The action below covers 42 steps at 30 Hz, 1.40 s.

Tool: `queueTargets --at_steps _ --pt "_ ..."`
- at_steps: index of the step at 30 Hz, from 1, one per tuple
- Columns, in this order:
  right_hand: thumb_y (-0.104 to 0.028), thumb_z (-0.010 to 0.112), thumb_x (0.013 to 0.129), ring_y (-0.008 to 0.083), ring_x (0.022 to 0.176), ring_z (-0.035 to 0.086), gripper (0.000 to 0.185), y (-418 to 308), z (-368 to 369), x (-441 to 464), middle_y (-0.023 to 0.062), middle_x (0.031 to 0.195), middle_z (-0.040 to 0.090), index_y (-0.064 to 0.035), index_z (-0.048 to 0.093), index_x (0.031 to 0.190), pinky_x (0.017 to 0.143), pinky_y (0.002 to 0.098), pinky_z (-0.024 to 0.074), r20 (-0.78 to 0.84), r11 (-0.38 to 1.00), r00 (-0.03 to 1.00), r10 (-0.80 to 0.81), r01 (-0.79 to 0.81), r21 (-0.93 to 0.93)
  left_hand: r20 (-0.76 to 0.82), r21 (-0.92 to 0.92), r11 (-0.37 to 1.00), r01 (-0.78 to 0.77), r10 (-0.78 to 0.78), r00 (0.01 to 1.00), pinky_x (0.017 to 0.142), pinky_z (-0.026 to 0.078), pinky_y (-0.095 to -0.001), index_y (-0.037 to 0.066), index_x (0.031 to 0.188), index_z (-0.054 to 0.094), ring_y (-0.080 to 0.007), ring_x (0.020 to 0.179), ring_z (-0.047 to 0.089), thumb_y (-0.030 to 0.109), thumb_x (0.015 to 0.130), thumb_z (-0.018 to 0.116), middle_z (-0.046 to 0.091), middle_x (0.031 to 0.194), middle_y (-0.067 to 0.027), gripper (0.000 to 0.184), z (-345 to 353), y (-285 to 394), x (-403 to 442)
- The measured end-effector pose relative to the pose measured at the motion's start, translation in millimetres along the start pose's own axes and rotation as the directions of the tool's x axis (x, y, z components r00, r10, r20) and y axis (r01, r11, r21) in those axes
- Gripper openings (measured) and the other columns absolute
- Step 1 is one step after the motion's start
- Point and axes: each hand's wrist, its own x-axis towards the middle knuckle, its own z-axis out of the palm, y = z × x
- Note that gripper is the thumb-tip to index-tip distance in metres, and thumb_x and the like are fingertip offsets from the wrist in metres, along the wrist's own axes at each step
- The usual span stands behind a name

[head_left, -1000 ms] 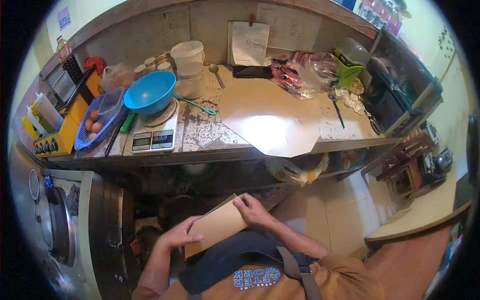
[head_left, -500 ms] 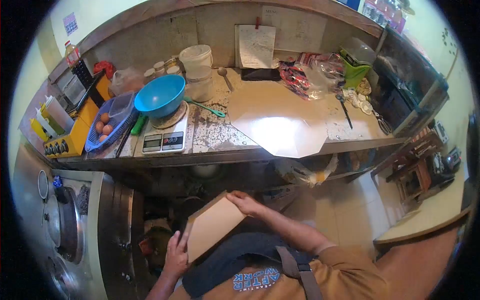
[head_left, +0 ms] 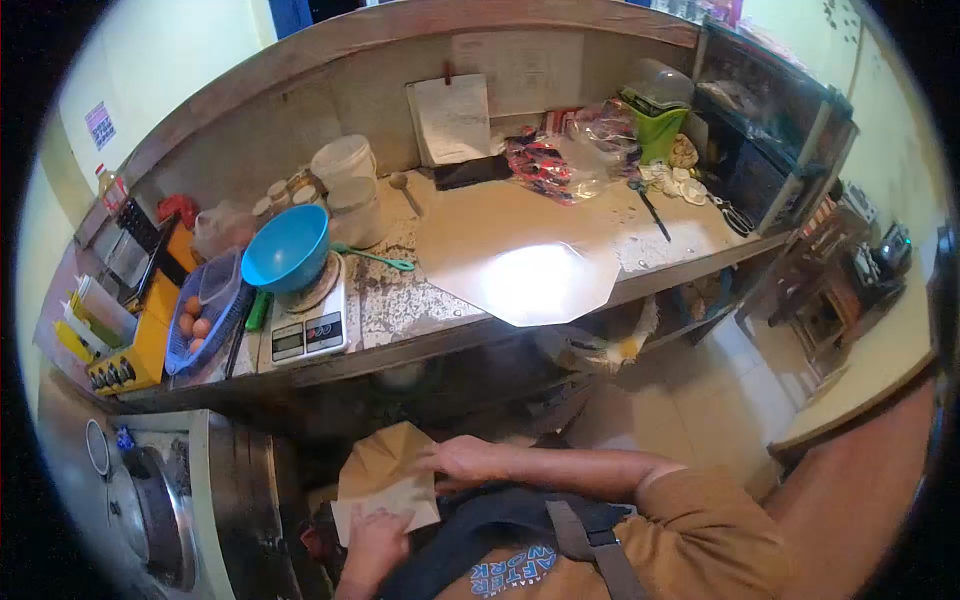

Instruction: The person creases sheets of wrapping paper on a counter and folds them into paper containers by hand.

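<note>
- The large brown sheet point(head_left: 455, 235) lay flat on the counter point(head_left: 380, 352), its near edge jutting past the counter's front.
- On the body side of that sheet and off to its left, the creased brown paper point(head_left: 388, 455) was in the air between both hands, partly unfolded, with a paler flap turned toward the body.
- Its longer axis seemed to run away from the body, though the covered corners made this hard to judge; the fold beside the pale flap crossed it.
- The right hand point(head_left: 468, 460) was the nearer one to the large sheet. Its fingers were closed on the paper's right edge, the thumb not clearly seen.
- The left hand point(head_left: 375, 545) came in from the near side, fingers partly spread over the pale flap; whether its thumb pinched from beneath could not be told.
- Left of the large sheet, a blue bowl point(head_left: 287, 247) sat above the scale point(head_left: 325, 330); beyond the bowl, farther left, eggs point(head_left: 200, 327) lay in a basket point(head_left: 178, 355).
- Plastic packaging point(head_left: 570, 160) lay at the large sheet's far side.
</note>
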Motion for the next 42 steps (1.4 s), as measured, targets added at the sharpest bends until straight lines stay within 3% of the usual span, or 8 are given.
queueTargets --at_steps 10,14,20,25,29,32,38,42 --pt "-0.047 0.075 0.084 0.0322 0.093 0.069 0.037 68.4 45.6 -16.1 0.0128 0.097 0.073 -0.0104 0.075 0.091 0.079 0.0449 0.0528 -0.054 0.854 0.927 0.371 -0.317 0.413 0.3 -0.666 0.629 0.401 -0.266 0.916 0.091 0.051 -0.0385 0.002 0.129 0.059 -0.0289 0.109 0.065 0.017 0.086 0.07 0.064 0.12 -0.0226 0.046 105.3 -73.3 7.9" --pt "-0.044 0.08 0.08 0.0309 0.086 0.068 0.037 93.9 72.2 -6.9 0.0115 0.087 0.071 -0.0091 0.068 0.088 0.074 0.0431 0.0522 -0.061 0.771 0.879 0.474 -0.381 0.51 -0.135 -0.861 0.492 0.126 -0.461 0.877 0.095 0.049 -0.041 0.002 0.144 0.043 -0.0359 0.114 0.061 0.017 0.083 0.074 0.057 0.127 -0.0293 0.07 139.7 -53.4 16.9" --pt "-0.039 0.083 0.076 0.0317 0.086 0.067 0.042 99.2 101.7 7.6 0.013 0.087 0.07 -0.0073 0.062 0.093 0.072 0.0431 0.0517 -0.16 0.823 0.825 0.542 -0.481 0.302 -0.122 -0.065 0.879 0.473 -0.477 0.87 0.104 0.041 -0.0498 0.004 0.145 0.045 -0.0495 0.118 0.049 0.029 0.076 0.082 0.046 0.137 -0.0322 0.082 145.0 -44.3 38.0" --pt "-0.034 0.084 0.075 0.0311 0.088 0.069 0.04 97.1 91.2 12.5 0.013 0.089 0.071 -0.006 0.062 0.094 0.073 0.0444 0.0516 -0.042 0.784 0.812 0.583 -0.548 0.293 -0.167 -0.319 0.86 0.397 -0.464 0.87 0.098 0.045 -0.0494 0.001 0.137 0.054 -0.0418 0.119 0.053 0.033 0.075 0.083 0.049 0.136 -0.0295 0.075 154.6 -86.2 55.4" --pt "-0.034 0.082 0.077 0.0316 0.091 0.069 0.038 84.1 69.5 -1.9 0.0143 0.091 0.071 -0.0045 0.065 0.094 0.075 0.0436 0.0522 -0.147 0.803 0.846 0.513 -0.411 0.432 -0.016 -0.698 0.697 0.164 -0.245 0.969 0.083 0.052 -0.037 -0.004 0.122 0.062 -0.0239 0.101 0.064 0.026 0.079 0.084 0.066 0.117 -0.0183 0.057 82.0 -67.7 73.2" --pt "-0.037 0.08 0.078 0.032 0.084 0.067 0.039 70.9 42.0 -21.9 0.0147 0.093 0.069 -0.0044 0.065 0.094 0.072 0.0405 0.0516 -0.372 0.918 0.874 0.314 -0.179 0.354 0.329 -0.755 0.515 0.406 -0.238 0.914 0.075 0.051 -0.0278 -0.005 0.112 0.067 -0.0121 0.085 0.064 0.018 0.083 0.081 0.071 0.096 -0.0067 0.04 28.6 -60.2 79.4" --pt "-0.036 0.078 0.083 0.0324 0.091 0.061 0.036 -3.6 -62.8 -77.6 0.0117 0.099 0.063 -0.0076 0.068 0.102 0.078 0.0405 0.0503 -0.842 0.971 0.485 -0.238 0.115 -0.209 0.05 -0.921 0.381 0.082 -0.095 0.994 0.068 0.05 -0.0265 -0.004 0.104 0.07 -0.0093 0.075 0.061 0.014 0.087 0.078 0.07 0.089 -0.0017 0.026 -58.4 -4.3 56.8" --pt "-0.04 0.072 0.087 0.0356 0.098 0.057 0.043 -11.6 -53.0 -71.2 0.0143 0.101 0.058 -0.0105 0.064 0.117 0.086 0.0448 0.0456 -0.816 0.925 0.578 -0.027 0.325 0.199 -0.06 -0.957 0.29 -0.007 -0.175 0.983 0.07 0.049 -0.0256 -0.003 0.097 0.07 -0.0077 0.076 0.061 0.01 0.086 0.078 0.07 0.086 -0.0012 0.019 -73.2 24.6 58.3"
